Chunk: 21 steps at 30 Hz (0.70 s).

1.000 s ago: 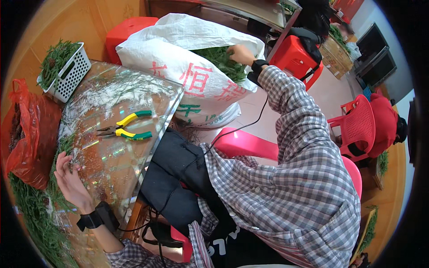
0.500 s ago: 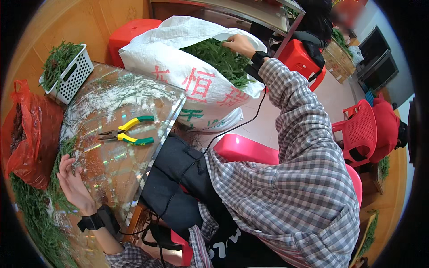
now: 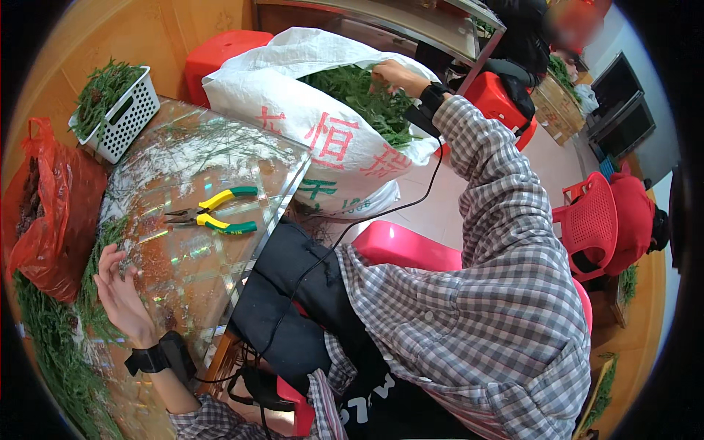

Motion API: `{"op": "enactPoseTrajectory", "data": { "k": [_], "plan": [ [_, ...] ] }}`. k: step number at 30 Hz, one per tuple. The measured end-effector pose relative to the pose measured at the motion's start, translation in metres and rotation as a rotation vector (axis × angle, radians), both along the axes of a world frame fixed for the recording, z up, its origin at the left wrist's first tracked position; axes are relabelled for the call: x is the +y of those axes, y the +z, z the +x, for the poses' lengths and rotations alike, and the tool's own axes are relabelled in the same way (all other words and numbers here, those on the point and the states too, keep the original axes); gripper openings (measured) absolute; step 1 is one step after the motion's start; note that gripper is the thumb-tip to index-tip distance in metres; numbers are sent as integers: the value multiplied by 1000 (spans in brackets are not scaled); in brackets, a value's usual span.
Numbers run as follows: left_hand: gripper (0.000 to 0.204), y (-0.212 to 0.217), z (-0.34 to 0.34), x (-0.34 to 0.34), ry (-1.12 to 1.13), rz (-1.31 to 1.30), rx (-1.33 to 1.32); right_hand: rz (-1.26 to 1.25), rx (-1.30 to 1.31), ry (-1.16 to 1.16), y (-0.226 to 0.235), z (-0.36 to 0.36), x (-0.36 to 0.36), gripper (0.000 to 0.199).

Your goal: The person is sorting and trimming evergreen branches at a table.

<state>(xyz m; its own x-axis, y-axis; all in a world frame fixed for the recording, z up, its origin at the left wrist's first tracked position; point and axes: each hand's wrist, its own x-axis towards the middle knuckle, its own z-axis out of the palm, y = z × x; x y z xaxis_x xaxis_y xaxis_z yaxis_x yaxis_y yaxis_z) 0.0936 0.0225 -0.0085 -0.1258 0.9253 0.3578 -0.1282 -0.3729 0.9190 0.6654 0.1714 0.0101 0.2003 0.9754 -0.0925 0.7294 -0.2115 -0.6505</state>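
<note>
My right hand (image 3: pixel 397 76) reaches into the mouth of a big white woven sack (image 3: pixel 242 92). Its fingers are closed on the green artificial pine sprigs (image 3: pixel 356 94) heaped inside; the fingertips are partly hidden among the leaves. Over the near left of the glass-topped table (image 3: pixel 198 271), my left hand (image 3: pixel 126 297) is raised palm-up with its fingers loosely apart and nothing in them. Beyond it lie yellow-and-green pliers (image 3: pixel 216 210), their handles spread. A long green garland (image 3: pixel 62 352) runs along the table's left side.
A red plastic bag (image 3: pixel 66 220) of pine cones and a white basket (image 3: pixel 126 121) of greenery stand at the table's left. White flakes (image 3: pixel 187 154) cover its far part. Red stools (image 3: pixel 488 103) stand around. At right, someone in red (image 3: pixel 629 220) is beside a red chair. A cable crosses my lap.
My right hand has curled its fingers deeper into the sprigs, which have shifted beneath it. The left hand stays almost still. The whole view has moved slightly.
</note>
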Motion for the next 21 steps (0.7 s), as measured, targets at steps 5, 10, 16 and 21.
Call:
{"op": "enactPoseTrajectory", "data": {
  "k": [5, 10, 16, 21],
  "plan": [
    [40, 3, -21, -13, 17, 1, -5, 61, 408, 101, 24, -42, -15, 25],
    [41, -11, -41, -8, -103, 0, 0, 233, 743, 193, 46, -109, -34, 28],
    [39, -8, -67, -23, -18, -45, -65, -4, 1321, 622, 55, -266, -66, 23],
    [41, -12, -91, -20, -139, -79, -139, -237, 1640, 776, 34, -422, -81, 20]
  ]
}}
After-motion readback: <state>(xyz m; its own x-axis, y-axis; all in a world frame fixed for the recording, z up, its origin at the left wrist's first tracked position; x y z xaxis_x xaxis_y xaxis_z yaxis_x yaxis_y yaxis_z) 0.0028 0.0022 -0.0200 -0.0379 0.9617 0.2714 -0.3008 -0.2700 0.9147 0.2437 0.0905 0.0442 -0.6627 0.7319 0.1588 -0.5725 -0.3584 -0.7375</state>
